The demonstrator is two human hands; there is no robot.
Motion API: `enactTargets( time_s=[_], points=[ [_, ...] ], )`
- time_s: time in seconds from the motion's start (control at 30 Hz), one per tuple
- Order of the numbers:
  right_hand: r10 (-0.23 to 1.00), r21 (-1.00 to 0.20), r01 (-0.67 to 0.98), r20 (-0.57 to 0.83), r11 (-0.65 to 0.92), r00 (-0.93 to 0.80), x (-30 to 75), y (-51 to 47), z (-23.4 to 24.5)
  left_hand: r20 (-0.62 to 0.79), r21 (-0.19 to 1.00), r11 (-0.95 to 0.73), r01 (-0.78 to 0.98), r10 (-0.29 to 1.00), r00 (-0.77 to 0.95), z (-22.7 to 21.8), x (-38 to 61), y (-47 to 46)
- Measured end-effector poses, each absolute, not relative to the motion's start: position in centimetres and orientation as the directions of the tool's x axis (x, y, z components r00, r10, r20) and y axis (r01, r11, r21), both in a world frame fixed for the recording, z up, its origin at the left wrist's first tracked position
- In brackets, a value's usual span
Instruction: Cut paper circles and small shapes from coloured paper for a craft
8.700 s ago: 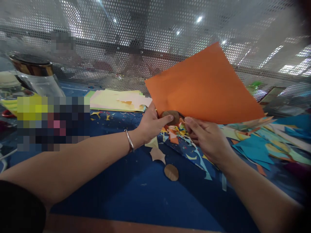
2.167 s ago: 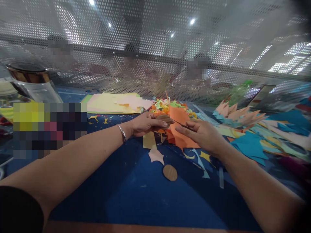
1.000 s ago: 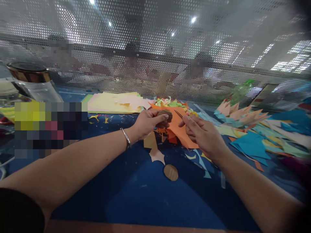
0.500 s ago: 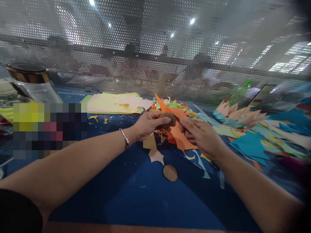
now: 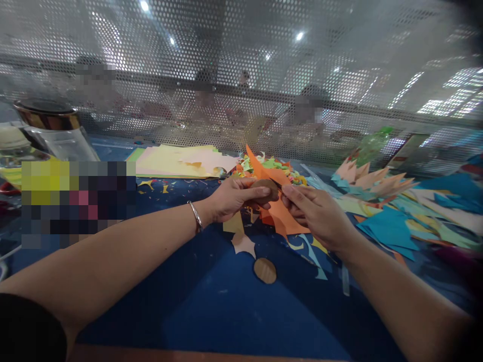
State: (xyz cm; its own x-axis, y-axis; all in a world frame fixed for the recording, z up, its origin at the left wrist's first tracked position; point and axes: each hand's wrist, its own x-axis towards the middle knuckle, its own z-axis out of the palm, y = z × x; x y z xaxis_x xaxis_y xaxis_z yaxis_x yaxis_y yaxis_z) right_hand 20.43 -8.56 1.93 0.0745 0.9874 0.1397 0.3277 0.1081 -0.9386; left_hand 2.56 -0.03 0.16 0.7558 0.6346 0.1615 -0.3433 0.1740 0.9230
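Since half a second earlier, I saw that the brown disc (image 5: 268, 184) had shifted slightly right and nearer, together with the left hand (image 5: 232, 198). That hand was closed in a pinch, its thumb flat on the disc with the orange sheet (image 5: 290, 218) behind it. The right hand (image 5: 311, 208) sat just beside, fingers closed around a slim dark tool (image 5: 279, 185) whose tip reached the disc's right edge; my view of the rest was blocked by the fingers.

Nearer, I had a pale star-shaped offcut (image 5: 243, 245) and a brown oval (image 5: 264, 270) lying on the blue desk (image 5: 226, 317). Beyond the hands was a heap of bright scraps (image 5: 277, 162). Far left lay a paper stack (image 5: 169, 158); to the right, blue sheets (image 5: 388, 229) and, farther, pink paper points (image 5: 372, 178).
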Motion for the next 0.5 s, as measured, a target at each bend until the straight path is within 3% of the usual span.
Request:
enactTargets(
  time_s=[0.5],
  points=[
    [0.977,-0.887,0.439,0.196,0.142,0.080,20.96,-8.50,1.85,0.133,0.932,0.172,-0.319,0.658,0.742,0.57,2.51,-0.14]
  ],
)
